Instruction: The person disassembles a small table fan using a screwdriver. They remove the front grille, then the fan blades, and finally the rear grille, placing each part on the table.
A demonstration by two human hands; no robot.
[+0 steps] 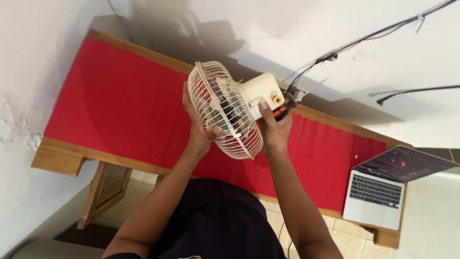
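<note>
1. Fan (225, 109), small and cream-coloured, held up clear of the red-topped table (120, 100) between both hands; wire cage (218, 115) toward the left, motor housing (262, 91) toward the right, near the wall.
2. Left hand (197, 125): arm raised from below, wrist bent, palm cupped against the far side of the cage, thumb hooked over the front wires. Grip closed on the cage rim, though mostly hidden behind the wires.
3. Risk on that side, as a judgement: thin wires flexing under a one-sided hold, with a fingertip slipping between them toward the blades (226, 111) inside.
4. Right hand (274, 127): forearm rising steeply, fingers wrapped behind the cage where it meets the housing, thumb pressed up on the housing. Grip clenched on the fan and, against the same palm, on a screwdriver with an orange and black handle (285, 111).
5. Risk there: two things shared in one grip, so likely loosening of either; tool dropping to the table, or the heavy motor end tipping the fan out of the hand.
6. Further right: open laptop (383, 184) at the table's end, well apart from the hands, yet within reach of anything falling and rolling; loose black cables (335, 53) on the wall near the housing, a possible snag.
</note>
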